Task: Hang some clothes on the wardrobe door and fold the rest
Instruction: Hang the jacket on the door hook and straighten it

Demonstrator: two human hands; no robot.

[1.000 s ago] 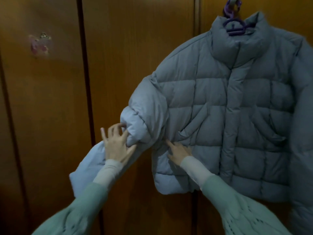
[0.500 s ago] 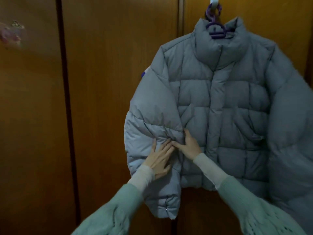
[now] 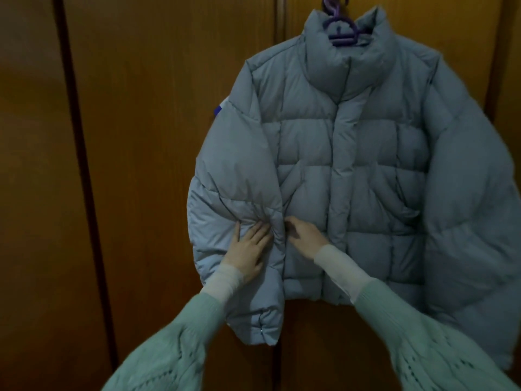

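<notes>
Brown wooden wardrobe doors (image 3: 169, 165) behind; puffy grey-blue quilted jacket (image 3: 366, 170) hangs vertically, its sleeve (image 3: 239, 193) under flat left hand (image 3: 248, 249), right hand (image 3: 306, 235) curled beside.

Obstacle: padded jacket (image 3: 352, 170), hung flat on purple hanger (image 3: 342, 31) against wardrobe door (image 3: 169, 136), sleeves covering both flanks. Free passage: bare door panels left of jacket and beneath its hem.
</notes>
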